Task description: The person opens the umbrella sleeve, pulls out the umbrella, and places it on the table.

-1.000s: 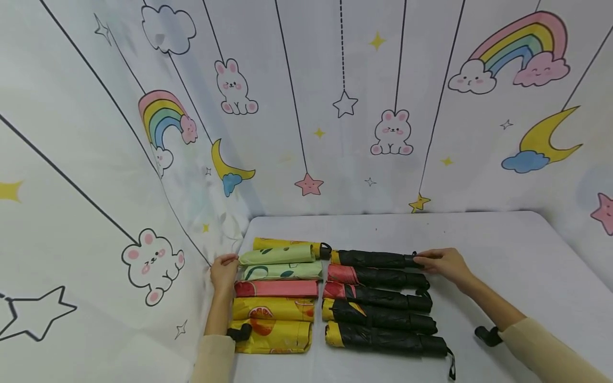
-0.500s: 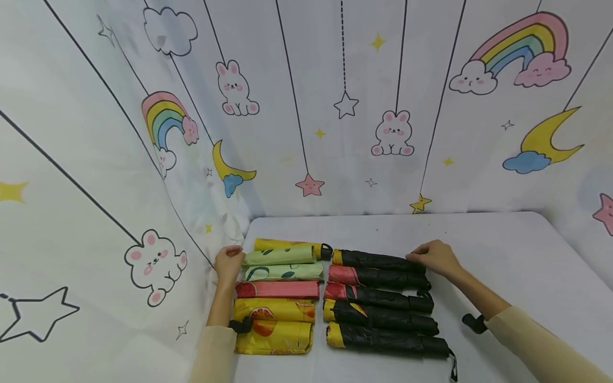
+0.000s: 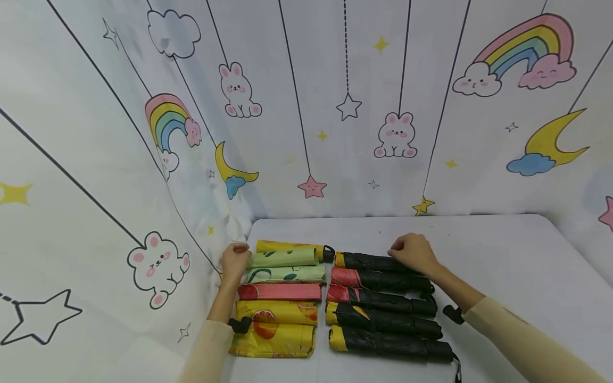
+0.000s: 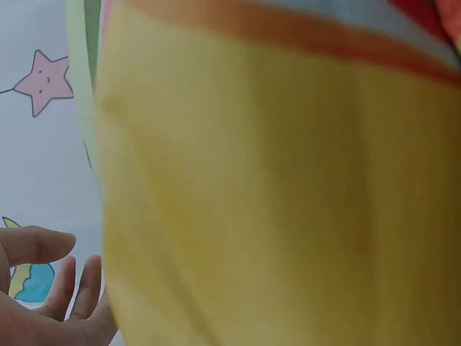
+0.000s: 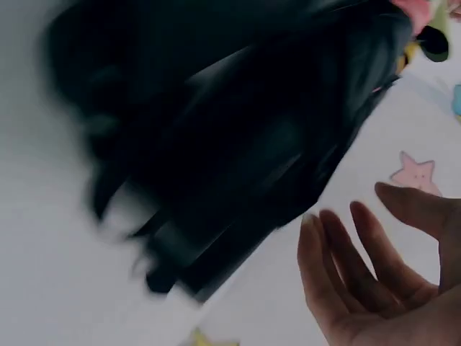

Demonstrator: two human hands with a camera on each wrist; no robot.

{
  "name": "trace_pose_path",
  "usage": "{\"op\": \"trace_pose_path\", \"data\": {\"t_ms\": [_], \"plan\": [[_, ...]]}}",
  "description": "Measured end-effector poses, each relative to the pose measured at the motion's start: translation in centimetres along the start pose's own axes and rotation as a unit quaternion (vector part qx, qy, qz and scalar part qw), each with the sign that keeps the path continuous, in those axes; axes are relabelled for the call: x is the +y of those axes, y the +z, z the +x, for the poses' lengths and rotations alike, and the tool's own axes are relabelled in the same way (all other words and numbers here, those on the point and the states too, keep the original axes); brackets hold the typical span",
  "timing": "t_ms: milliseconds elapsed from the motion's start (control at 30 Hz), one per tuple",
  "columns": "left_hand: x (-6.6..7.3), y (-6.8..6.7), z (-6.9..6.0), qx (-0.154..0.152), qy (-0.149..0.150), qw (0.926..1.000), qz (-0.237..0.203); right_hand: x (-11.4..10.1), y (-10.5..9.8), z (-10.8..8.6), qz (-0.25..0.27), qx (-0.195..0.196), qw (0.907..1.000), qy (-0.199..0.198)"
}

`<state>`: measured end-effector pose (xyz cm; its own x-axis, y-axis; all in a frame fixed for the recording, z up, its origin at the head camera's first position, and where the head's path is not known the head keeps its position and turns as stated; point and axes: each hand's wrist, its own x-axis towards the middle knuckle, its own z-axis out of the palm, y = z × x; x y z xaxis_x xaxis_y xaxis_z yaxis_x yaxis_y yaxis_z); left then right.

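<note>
Near the left end of a folded light-green leaf-print piece [image 3: 284, 257] is my left hand [image 3: 234, 264]. In the left wrist view its thumb stands apart from loosely bent fingers [image 4: 88, 287], with nothing between them. My right hand [image 3: 415, 254] is over the farthest black folded umbrella [image 3: 362, 261], toward its right half. The right wrist view shows that hand [image 5: 389, 277] with bent, spread fingers, beside the dark umbrellas [image 5: 266, 137] and holding nothing. Whether it touches the umbrella in the head view I cannot tell.
Left column: yellow umbrella [image 3: 289, 247] with black handle, second green piece [image 3: 292, 274], pink piece [image 3: 282, 292], two yellow orange-print pieces, the nearest [image 3: 273, 340]. More black umbrellas [image 3: 392, 346] with red or yellow ends lie on the right. A printed curtain [image 3: 354, 159] borders the white table [image 3: 507, 255].
My right hand has left the handle end of the farthest black umbrella and moved left above it. The left hand has moved slightly right and away from me. The umbrellas look unmoved.
</note>
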<state>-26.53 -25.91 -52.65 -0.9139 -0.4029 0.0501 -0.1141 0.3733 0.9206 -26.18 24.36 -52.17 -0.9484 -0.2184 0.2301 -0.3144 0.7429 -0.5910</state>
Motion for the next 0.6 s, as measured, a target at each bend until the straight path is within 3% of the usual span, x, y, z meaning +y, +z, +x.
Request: {"op": "trace_pose_path", "data": {"t_ms": [200,367,600], "plan": [[-0.9,0.3,0.8,0.0,-0.001,1.0,0.002,-2.7,1.8,1.8,0.11,-0.077,0.9896,0.051],[-1.5,0.9,1.3,-0.007,0.004,1.0,-0.005,-4.2,3.5,2.8,0.103,-0.064,0.9921,0.034],[-1.3,1.6,1.5,-0.026,0.007,0.9992,-0.03,-6.3,5.9,4.4,0.091,-0.036,0.9936,0.056]]}}
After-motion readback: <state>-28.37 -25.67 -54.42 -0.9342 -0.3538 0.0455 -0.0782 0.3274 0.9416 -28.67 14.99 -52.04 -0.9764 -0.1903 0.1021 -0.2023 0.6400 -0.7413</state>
